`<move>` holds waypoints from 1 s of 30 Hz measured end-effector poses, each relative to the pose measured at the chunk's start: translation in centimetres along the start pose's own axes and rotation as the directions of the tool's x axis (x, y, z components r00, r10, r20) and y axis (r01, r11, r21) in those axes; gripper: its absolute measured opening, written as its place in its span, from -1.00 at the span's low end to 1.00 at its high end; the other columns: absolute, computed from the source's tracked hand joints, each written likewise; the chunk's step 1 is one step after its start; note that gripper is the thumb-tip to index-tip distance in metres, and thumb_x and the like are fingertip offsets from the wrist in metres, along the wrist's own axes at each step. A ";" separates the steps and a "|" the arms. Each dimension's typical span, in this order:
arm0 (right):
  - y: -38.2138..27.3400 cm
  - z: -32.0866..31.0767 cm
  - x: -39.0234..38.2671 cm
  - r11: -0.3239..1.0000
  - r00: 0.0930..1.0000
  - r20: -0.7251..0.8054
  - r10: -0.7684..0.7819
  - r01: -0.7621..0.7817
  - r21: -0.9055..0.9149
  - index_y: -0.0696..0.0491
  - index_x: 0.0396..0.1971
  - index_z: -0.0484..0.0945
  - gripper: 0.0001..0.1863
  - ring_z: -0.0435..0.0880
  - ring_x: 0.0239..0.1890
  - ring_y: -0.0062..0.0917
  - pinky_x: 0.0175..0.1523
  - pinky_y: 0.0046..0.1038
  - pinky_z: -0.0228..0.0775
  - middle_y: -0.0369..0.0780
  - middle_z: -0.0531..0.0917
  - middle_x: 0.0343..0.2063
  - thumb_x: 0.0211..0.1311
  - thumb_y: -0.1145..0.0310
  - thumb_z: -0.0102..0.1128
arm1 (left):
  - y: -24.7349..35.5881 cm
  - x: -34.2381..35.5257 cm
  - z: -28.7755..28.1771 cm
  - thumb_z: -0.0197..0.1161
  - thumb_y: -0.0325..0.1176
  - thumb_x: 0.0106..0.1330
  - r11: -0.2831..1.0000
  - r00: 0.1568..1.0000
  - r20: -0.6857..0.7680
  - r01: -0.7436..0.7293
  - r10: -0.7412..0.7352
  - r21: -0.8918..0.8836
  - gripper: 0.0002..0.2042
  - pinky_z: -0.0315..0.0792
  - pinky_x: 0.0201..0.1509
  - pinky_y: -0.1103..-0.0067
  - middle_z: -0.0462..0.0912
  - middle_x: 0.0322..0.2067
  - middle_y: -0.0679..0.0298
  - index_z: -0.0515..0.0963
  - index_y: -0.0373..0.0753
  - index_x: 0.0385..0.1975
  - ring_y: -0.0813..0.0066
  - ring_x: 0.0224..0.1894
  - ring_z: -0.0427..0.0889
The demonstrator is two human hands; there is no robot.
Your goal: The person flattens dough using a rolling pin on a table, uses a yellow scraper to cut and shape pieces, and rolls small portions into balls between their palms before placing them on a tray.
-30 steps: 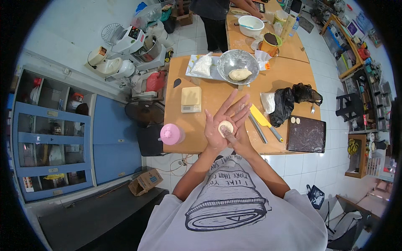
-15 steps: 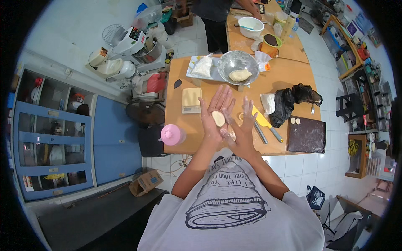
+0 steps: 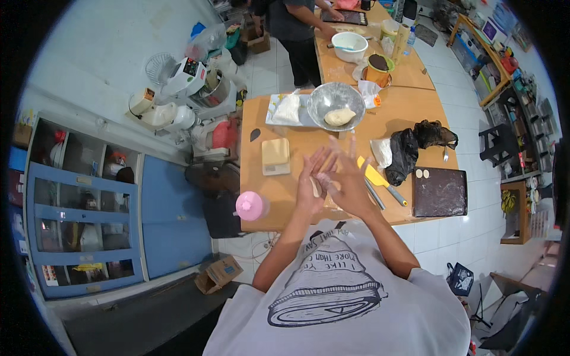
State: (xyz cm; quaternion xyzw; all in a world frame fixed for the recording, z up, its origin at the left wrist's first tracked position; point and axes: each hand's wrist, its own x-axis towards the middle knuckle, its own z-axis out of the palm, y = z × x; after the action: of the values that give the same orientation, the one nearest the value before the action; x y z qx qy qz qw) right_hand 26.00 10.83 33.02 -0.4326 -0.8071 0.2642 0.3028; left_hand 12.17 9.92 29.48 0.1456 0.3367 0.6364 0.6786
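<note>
My left hand (image 3: 311, 183) is palm up over the near edge of the table, fingers stretched out. A small flat piece of pale dough (image 3: 316, 188) lies in its palm, partly hidden by my right hand. Just above that palm, my right hand (image 3: 349, 185) has its fingers apart, dusted with flour. Beyond them a metal bowl (image 3: 320, 98) contains a larger lump of dough (image 3: 340, 117). To the right are a yellow spatula (image 3: 373, 173) with a grey handle and a grey rod (image 3: 375, 194). A dark baking tray (image 3: 442, 199) carries two small dough rounds (image 3: 422, 173).
A kitchen scale (image 3: 275, 156) and a pink jug (image 3: 252, 205) stand on the left. A bag of white powder (image 3: 288, 109) lies beside the bowl. Black plastic bags (image 3: 404, 155) lie right of the spatula. Across the table, another person (image 3: 294, 35) works near a white bowl (image 3: 349, 47).
My right hand has moved left over my left palm, now covering part of the dough piece. My left fingers have tilted inward. The whole view has shifted slightly.
</note>
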 end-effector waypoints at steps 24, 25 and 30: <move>-1.6 1.9 1.5 0.998 0.995 -0.071 -0.065 0.065 0.006 0.06 0.52 0.23 -0.35 -0.22 0.65 0.05 0.53 0.29 -0.76 0.01 0.04 0.60 0.51 0.15 -0.15 | -3.3 -3.5 1.1 -0.20 0.22 0.61 0.995 0.992 0.086 0.096 -0.094 -0.018 -0.27 0.12 0.60 0.30 0.18 0.53 0.15 0.04 -0.16 0.59 0.27 0.54 0.22; -2.0 1.3 1.9 0.996 0.994 -0.099 -0.051 0.058 0.071 0.07 0.52 0.22 -0.35 -0.22 0.66 0.03 0.53 0.28 -0.77 0.02 0.03 0.60 0.51 0.14 -0.16 | -2.6 -4.0 2.1 -0.21 0.26 0.60 0.980 0.984 0.047 0.173 -0.169 -0.103 -0.24 0.13 0.60 0.28 0.20 0.53 0.15 0.05 -0.16 0.59 0.25 0.53 0.24; -3.2 1.1 2.4 0.993 0.984 -0.171 -0.054 0.071 0.096 0.10 0.58 0.09 -0.29 -0.26 0.66 0.05 0.54 0.27 -0.75 0.03 -0.05 0.61 0.52 0.11 -0.18 | 0.6 -3.7 3.7 -0.37 0.35 0.58 0.948 0.955 0.228 0.239 -0.190 -0.211 -0.19 -0.01 0.64 0.29 0.05 0.60 0.28 -0.12 -0.08 0.64 0.32 0.59 0.11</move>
State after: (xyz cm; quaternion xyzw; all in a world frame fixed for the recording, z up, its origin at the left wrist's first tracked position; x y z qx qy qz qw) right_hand 22.43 11.13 35.15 -0.4118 -0.7774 0.2576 0.3997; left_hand 14.17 7.27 33.55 0.0912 0.2009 0.5756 0.7874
